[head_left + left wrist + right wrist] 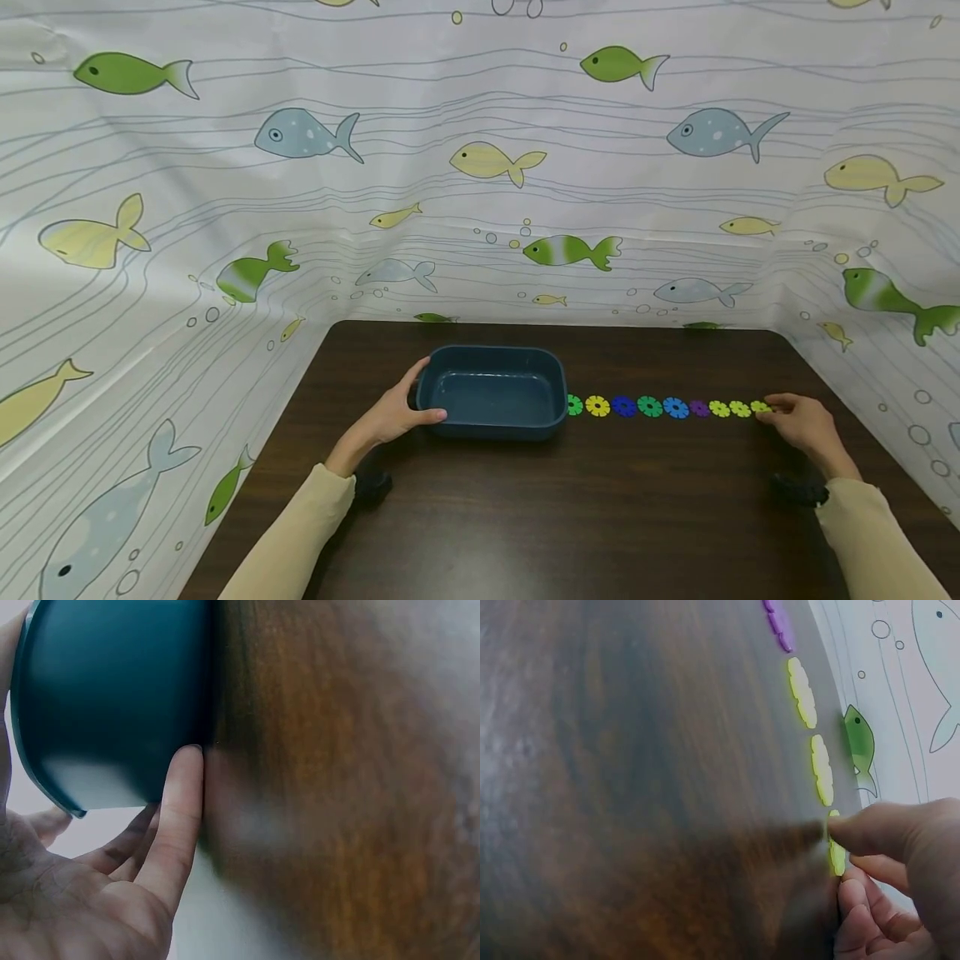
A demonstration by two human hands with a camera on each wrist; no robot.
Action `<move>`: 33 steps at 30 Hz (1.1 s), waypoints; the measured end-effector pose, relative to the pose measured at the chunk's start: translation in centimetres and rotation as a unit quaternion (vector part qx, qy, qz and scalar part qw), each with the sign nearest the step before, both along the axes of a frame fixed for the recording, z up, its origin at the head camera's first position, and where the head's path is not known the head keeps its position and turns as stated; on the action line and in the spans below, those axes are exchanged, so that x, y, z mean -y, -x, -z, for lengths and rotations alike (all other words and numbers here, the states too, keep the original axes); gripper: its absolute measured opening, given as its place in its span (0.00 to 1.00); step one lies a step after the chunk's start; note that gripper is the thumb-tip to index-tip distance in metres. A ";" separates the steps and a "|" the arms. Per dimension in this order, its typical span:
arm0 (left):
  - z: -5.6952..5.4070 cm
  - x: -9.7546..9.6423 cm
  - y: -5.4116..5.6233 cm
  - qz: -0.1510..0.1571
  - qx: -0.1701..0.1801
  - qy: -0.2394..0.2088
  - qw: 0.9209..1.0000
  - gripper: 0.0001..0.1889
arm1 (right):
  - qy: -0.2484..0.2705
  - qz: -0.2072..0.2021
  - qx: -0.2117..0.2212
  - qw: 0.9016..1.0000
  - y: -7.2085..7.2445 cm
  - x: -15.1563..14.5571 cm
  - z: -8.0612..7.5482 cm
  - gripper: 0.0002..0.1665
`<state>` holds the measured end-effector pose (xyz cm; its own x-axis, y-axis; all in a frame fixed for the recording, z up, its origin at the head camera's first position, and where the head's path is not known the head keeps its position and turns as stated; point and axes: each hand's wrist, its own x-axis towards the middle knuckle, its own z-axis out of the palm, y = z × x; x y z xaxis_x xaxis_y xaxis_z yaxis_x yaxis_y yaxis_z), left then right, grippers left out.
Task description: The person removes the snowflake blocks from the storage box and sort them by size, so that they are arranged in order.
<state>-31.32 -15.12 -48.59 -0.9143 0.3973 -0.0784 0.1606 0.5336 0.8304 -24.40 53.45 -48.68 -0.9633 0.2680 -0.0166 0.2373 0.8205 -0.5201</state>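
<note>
A dark blue plastic basin (491, 400) stands on the table, its inside bare. My left hand (396, 412) holds it by the left end, thumb on the front left corner and fingers at the back left; in the left wrist view a fingertip (187, 761) lies along the basin's wall (120, 697). From the basin's right side runs a straight row of flat flower-shaped discs, among them a dark blue disc (624, 407) and a purple disc (699, 408). At the row's right end my right hand (806, 425) pinches the last yellow-green disc (838, 855) at its edge.
Dark brown wooden table (525, 517) with rounded far corners. Fish-printed sheeting (480, 208) rises behind it and along both sides. The right hand is near the table's right edge. The leftmost green disc (574, 405) is partly hidden by the basin.
</note>
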 end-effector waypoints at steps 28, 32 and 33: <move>-1.3 3.4 1.0 -0.030 -0.053 0.058 0.997 0.55 | -0.046 -0.078 -0.076 0.993 2.4 8.3 -0.6 0.42; -1.7 4.4 1.5 -0.028 -0.078 0.105 0.991 0.52 | -0.068 -0.109 -0.027 0.991 3.3 9.6 -0.5 0.48; -1.8 4.6 1.6 -0.026 -0.085 0.116 0.989 0.50 | -0.071 -0.116 -0.017 0.991 3.5 10.1 -0.4 0.50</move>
